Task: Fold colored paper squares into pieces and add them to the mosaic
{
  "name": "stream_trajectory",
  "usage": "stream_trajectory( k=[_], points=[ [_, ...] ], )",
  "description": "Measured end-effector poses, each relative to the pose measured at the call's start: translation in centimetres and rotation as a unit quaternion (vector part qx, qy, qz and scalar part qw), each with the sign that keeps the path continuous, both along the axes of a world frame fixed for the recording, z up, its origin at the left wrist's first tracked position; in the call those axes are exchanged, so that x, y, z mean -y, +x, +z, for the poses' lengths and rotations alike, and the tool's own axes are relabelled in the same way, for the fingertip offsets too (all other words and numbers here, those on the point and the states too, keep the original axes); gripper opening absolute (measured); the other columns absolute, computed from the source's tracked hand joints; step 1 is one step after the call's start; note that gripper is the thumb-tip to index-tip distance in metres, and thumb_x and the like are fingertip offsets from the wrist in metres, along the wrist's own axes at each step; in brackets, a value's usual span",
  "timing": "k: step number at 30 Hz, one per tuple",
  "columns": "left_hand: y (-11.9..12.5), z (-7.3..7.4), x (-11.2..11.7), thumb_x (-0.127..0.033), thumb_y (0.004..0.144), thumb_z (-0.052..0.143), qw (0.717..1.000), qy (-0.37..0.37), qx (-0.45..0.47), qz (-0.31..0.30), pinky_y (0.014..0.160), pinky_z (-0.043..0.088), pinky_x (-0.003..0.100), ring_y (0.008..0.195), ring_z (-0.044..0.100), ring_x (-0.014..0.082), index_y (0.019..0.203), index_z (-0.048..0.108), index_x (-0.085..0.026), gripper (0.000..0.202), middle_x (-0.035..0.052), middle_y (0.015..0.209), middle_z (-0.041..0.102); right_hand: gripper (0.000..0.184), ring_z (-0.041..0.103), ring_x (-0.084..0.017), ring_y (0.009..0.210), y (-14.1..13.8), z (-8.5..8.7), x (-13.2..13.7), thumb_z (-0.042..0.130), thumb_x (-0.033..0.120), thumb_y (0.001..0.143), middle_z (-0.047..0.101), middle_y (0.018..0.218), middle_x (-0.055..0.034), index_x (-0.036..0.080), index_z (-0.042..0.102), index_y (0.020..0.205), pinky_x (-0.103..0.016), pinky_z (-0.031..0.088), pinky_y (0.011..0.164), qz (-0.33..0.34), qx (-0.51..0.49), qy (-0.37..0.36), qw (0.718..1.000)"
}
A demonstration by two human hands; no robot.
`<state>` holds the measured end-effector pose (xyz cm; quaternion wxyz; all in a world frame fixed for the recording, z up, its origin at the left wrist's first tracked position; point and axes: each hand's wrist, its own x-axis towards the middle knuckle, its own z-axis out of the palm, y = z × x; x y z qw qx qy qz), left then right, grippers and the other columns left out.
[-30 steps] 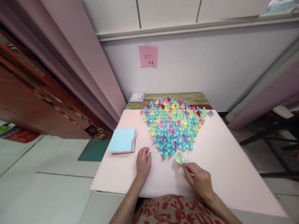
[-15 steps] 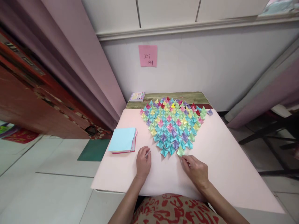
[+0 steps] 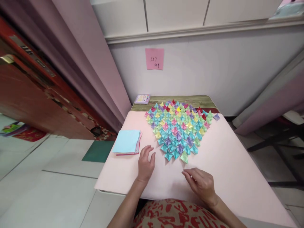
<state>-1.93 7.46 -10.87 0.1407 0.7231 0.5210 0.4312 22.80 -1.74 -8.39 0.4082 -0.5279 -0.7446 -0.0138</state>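
Many small folded paper pieces (image 3: 174, 130) in blue, green, pink, purple, yellow and red stand in close rows, narrowing toward me. A light green folded piece (image 3: 184, 157) sits at the near right end of the rows. Just short of it, my right hand (image 3: 200, 183) hovers with thumb and fingertips together, apart from the piece, and I see nothing in them. My left hand (image 3: 145, 164) is over the table left of the rows, thumb and fingers spread, holding nothing. A stack of square paper (image 3: 127, 141), light blue on top, lies beyond it to the left.
A pink cover (image 3: 228, 171) lies over most of the table. At the back left corner rests a small printed pack (image 3: 142, 98). One purple folded piece (image 3: 216, 117) is apart at the far right. A pink note (image 3: 155, 59) hangs on the wall.
My right hand has let go of the light green piece and drawn back toward me. My left thumb and fingers have opened apart. The view has shifted slightly.
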Motion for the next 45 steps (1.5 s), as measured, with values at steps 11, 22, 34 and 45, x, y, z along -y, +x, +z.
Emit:
stream_trajectory(
  k=[11, 22, 34, 45],
  points=[
    [-7.3, 3.1, -5.1, -0.045, 0.079, 0.069, 0.951, -0.075, -0.163, 0.25, 0.101, 0.041, 0.047, 0.117, 0.052, 0.0341, 0.109, 0.063, -0.015, 0.043, 0.0171, 0.123, 0.057, 0.003, 0.063, -0.014, 0.059, -1.1, -0.4, 1.5, 0.065, 0.017, 0.09, 0.07, 0.07, -0.0022, 0.019, 0.066, 0.093, -0.027, 0.04, 0.06, 0.119, 0.009, -0.007, 0.993],
    [-8.0, 1.8, -6.0, -0.047, 0.072, 0.073, 0.948, -0.139, -0.124, 0.259, 0.099, 0.041, 0.045, 0.112, 0.054, 0.0338, 0.107, 0.064, -0.015, 0.048, 0.0147, 0.115, 0.063, 0.003, 0.064, -0.013, 0.061, -1.4, 0.1, 1.6, 0.065, 0.016, 0.09, 0.069, 0.07, -0.002, 0.018, 0.067, 0.091, -0.025, 0.041, 0.06, 0.114, 0.004, -0.001, 0.994],
    [-9.0, 2.4, -5.9, -0.045, 0.083, 0.058, 0.954, -0.126, -0.079, 0.261, 0.086, 0.05, 0.038, 0.096, 0.064, 0.0267, 0.096, 0.067, -0.017, 0.032, 0.0115, 0.103, 0.068, 0.007, 0.063, -0.013, 0.06, -1.6, 0.3, 1.6, 0.063, 0.017, 0.09, 0.07, 0.069, -0.0033, 0.018, 0.069, 0.087, -0.024, 0.043, 0.06, 0.122, 0.013, -0.012, 0.992],
    [-8.7, 3.3, -5.5, -0.026, 0.086, 0.045, 0.954, -0.095, -0.106, 0.263, 0.088, 0.048, 0.039, 0.096, 0.064, 0.028, 0.083, 0.066, -0.018, 0.023, 0.0145, 0.101, 0.069, 0.009, 0.062, -0.013, 0.057, -1.6, 0.2, 1.8, 0.061, 0.019, 0.092, 0.068, 0.066, -0.0022, 0.019, 0.069, 0.087, -0.025, 0.041, 0.057, 0.121, 0.027, -0.017, 0.992]
  ],
)
